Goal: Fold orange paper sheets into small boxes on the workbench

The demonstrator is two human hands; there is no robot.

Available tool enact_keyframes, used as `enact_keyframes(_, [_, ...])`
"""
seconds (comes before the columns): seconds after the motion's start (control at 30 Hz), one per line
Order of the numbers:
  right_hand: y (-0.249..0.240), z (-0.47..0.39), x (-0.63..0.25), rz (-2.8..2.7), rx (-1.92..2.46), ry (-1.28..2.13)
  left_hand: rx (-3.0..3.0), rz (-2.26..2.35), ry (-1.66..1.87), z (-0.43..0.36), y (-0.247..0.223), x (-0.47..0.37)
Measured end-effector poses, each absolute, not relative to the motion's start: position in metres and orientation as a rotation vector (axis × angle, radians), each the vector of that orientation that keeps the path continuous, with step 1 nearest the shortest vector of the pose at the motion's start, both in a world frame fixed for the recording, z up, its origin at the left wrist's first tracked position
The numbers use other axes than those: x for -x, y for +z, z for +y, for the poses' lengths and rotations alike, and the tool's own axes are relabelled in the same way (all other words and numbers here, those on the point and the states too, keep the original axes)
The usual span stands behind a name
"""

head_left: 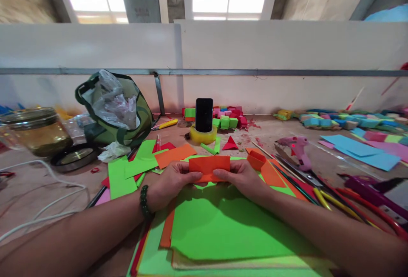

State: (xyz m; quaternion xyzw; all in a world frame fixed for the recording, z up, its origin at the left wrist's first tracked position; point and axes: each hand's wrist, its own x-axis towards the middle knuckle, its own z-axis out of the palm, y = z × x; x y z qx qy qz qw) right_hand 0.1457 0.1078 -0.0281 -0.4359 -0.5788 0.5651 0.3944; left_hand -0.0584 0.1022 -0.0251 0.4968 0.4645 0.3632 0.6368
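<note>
A small orange paper rectangle (209, 164) is held upright between my two hands, above a stack of green sheets (236, 226). My left hand (174, 182) pinches its left end, thumb in front and fingers behind. At its right end, my right hand (244, 178) grips it the same way. Beyond my left hand lies an orange strip (176, 155) beside loose green pieces (142, 164). A folded orange piece (256, 159) rests just past my right hand.
A black phone (204, 115) stands in a yellow tape roll (203, 135). Right are a pink glue gun (298, 149), scissors (306, 176) and blue paper (363, 149). Left are a green bag (143, 111), a glass jar (36, 130) and a white cable (60, 183).
</note>
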Motion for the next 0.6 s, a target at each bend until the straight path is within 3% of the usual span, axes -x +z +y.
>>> enact_keyframes(0.6, [-0.0300, 0.1099, -0.1455, -1.466, 1.082, 1.422, -1.193, 1.083, 0.840, 0.1053, -0.0290, 0.0593])
